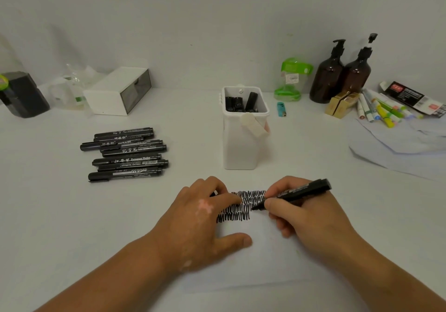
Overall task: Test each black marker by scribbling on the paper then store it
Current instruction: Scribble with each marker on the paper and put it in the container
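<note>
Here the black marker (293, 194) was gripped in the right hand (306, 212), tip down on the scribbles (241, 205) on the paper (265, 263). The left hand (202, 224) lay flat, fingers spread, pinning that paper to the surface (60, 215). Beyond the paper stood the white holder (241, 147) with stored markers; more markers (125, 153) lay left of it.

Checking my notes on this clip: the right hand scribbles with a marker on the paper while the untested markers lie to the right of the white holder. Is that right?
Not quite. The head view shows the untested markers lying left of the white holder, not right. The right hand does scribble with a marker on the paper.
</note>
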